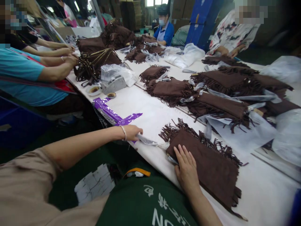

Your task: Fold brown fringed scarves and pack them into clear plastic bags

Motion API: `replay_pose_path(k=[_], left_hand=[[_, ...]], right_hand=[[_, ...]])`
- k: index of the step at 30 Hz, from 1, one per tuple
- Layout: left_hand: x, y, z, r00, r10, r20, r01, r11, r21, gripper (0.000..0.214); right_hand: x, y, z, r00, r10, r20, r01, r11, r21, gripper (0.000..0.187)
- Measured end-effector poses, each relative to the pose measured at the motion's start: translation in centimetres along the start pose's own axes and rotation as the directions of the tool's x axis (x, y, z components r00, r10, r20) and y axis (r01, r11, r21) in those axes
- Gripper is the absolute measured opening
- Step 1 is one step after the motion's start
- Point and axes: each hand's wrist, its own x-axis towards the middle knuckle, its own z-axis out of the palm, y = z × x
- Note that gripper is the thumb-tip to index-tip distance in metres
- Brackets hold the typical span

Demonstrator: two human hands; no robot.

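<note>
A brown fringed bag point(211, 160) lies flat on the white table before me, its fringe spread along the far and right edges. My right hand point(187, 168) rests flat on the bag's near left part, fingers stretched out. At the table's near edge, my left hand point(133, 132) is closed on the end of a plastic-wrapped strap point(148, 141). The strap runs from that hand toward the bag's left end, where clear plastic and a bit of metal show. Purple tape point(117, 117) lies on the table edge just beyond my left hand.
Several brown fringed bags point(221, 105) lie across the table at the right, with more piled at the back. A grey tape dispenser point(114, 84) and small bowls point(93, 90) stand at the left edge. Co-workers' arms point(56, 70) reach over the table; a blue column point(199, 25) stands behind.
</note>
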Motion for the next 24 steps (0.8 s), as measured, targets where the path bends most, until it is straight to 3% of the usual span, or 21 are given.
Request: replay_pose_path(k=[2,3,5,7,10,13,16,20,22,24], left_hand=[[-3.1,1.6,2.4,0.98,-0.019,0.199,0.084,0.943,-0.323,0.046],[-3.9,2.7,3.8,0.957,0.029,0.288,0.132,0.842,-0.524,0.049],[-4.1,5.2,6.4,0.901,0.176,0.395,0.267,0.491,-0.829,0.054],[-3.0,7.8,8.6,0.859,0.325,0.395,0.351,0.186,-0.918,0.056],[-0.6,11.4,10.8,0.824,0.48,0.301,0.401,-0.12,-0.908,0.058],[1.2,14.7,11.8,0.887,0.431,0.162,0.331,-0.352,-0.876,0.057],[2.1,17.4,11.9,0.96,0.232,0.159,0.246,-0.417,-0.875,0.048],[3.0,19.8,11.8,0.966,0.011,0.26,0.243,-0.392,-0.887,0.036],[3.2,20.3,11.9,0.969,-0.054,0.241,0.202,-0.384,-0.901,0.032],[3.0,20.0,11.9,0.974,-0.085,0.208,0.165,-0.358,-0.919,0.031]], right_hand=[[0.0,0.0,0.0,1.0,0.011,-0.004,-0.01,1.0,0.017,0.065],[0.0,0.0,0.0,1.0,0.013,-0.005,-0.013,1.0,0.019,0.065],[0.0,0.1,-0.1,1.0,0.007,-0.004,-0.007,1.0,0.014,0.065],[0.1,0.3,-0.3,1.0,-0.003,0.004,0.003,1.0,0.019,0.065],[0.3,1.0,-0.5,0.999,0.01,0.031,-0.013,0.997,0.076,0.062],[1.0,2.1,-0.8,0.995,0.026,0.096,-0.042,0.986,0.162,0.057],[2.4,3.4,-2.4,0.965,-0.015,0.263,-0.059,0.961,0.271,0.054],[4.0,4.2,-5.9,0.838,-0.096,0.537,-0.21,0.852,0.48,0.052],[3.8,3.6,-6.7,0.812,-0.087,0.577,-0.216,0.874,0.435,0.059],[2.7,2.6,-6.2,0.844,-0.051,0.533,-0.104,0.961,0.257,0.061]])
